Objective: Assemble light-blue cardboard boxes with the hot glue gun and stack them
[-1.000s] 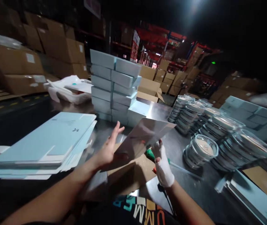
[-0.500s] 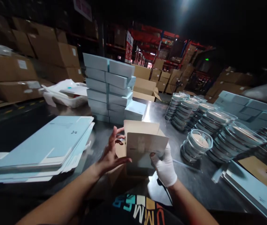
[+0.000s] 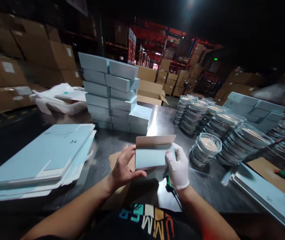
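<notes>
Between the fingers of both hands sits a light blue carton (image 3: 150,157), held upright just above the desk (image 3: 157,121) with its pale inner flap standing up along the top edge. On the carton's left side the bare left hand (image 3: 124,167) is clamped on it, thumb low along the bottom edge and fingers (image 3: 128,152) curled over the left edge. On its right side the right hand (image 3: 179,166), in a white glove, is clamped on the right edge, fingertips wrapped round the front face.

Just under the left hand's fingers lies a brown cardboard sheet (image 3: 113,158) flat on the desk. Below the right hand's fingers a green-handled tool (image 3: 169,181) pokes out, mostly hidden by the glove.

Beyond the fingers, further across the desk, stands a stack of closed light blue boxes (image 3: 108,91), with 1 lower box (image 3: 140,118) just beside it on the right. Left of the left hand's fingers, well apart, lies a pile of flat unfolded blue cartons (image 3: 42,156). Behind that pile sits a white basket (image 3: 64,106) with white sheets in it.

Right of the right hand's fingers, near, stands a short stack of round clear-lidded containers (image 3: 206,150), and behind it run several rows of taller stacks of the same containers (image 3: 232,128). Further right lies a long pale blue flat piece (image 3: 265,196), and more blue boxes (image 3: 255,110) are piled past the containers. Brown cardboard cases (image 3: 19,66) fill the dim background.
</notes>
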Motion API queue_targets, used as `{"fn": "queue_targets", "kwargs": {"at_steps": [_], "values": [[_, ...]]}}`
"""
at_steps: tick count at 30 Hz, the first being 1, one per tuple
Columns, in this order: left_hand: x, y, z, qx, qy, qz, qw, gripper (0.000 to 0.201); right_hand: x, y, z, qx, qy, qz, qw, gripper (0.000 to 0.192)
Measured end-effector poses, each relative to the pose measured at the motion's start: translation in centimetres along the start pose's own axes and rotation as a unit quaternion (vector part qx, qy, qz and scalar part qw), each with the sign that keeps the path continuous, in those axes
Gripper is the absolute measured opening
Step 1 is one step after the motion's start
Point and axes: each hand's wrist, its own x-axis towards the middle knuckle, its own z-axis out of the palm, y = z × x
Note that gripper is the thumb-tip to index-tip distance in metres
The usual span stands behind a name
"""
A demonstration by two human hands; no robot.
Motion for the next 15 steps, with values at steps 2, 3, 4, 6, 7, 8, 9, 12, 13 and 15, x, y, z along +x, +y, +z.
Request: {"fn": "queue_targets", "kwargs": {"at_steps": [2,3,4,6,7,8,9,12,13,15], "values": [[-0.8,-0.4,0.7,-0.04,0.026,-0.018,0.999,0.091,0.0,0.1,0.6,0.039,0.031,0.008,0.999,0.043],[-1.2,-0.6,1.0,-0.053,0.014,-0.014,0.998,0.086,0.0,0.1,0.7,0.062,0.024,0.009,0.998,0.049],[-1.4,-0.7,1.2,-0.06,-0.009,-0.006,0.998,0.078,0.1,0.2,0.6,0.079,0.007,0.008,0.997,0.055],[-1.4,-0.8,1.1,-0.057,-0.043,0.006,0.997,0.061,0.7,0.5,-0.3,0.062,-0.025,0.001,0.998,0.06],[-1.2,-0.8,0.8,-0.052,-0.041,0.005,0.998,0.056,1.2,0.9,-1.1,0.021,-0.04,-0.004,0.999,0.058],[-1.0,-0.7,0.3,-0.045,-0.025,0.0,0.999,0.054,1.6,1.4,-2.1,-0.032,-0.051,-0.005,0.998,0.058],[-0.7,-0.6,-0.4,-0.039,-0.001,-0.009,0.999,0.053,2.1,2.1,-3.2,-0.088,-0.063,-0.001,0.994,0.058],[0.1,0.2,-2.6,-0.041,0.066,-0.085,0.993,0.052,2.7,5.0,-5.9,-0.197,-0.104,0.033,0.974,0.039],[0.3,0.5,-3.2,-0.051,0.08,-0.12,0.988,0.054,2.5,6.0,-6.4,-0.21,-0.117,0.047,0.97,0.03],[0.6,1.1,-4.0,-0.08,0.098,-0.176,0.976,0.062,1.6,7.9,-6.8,-0.227,-0.142,0.066,0.961,0.028]]}}
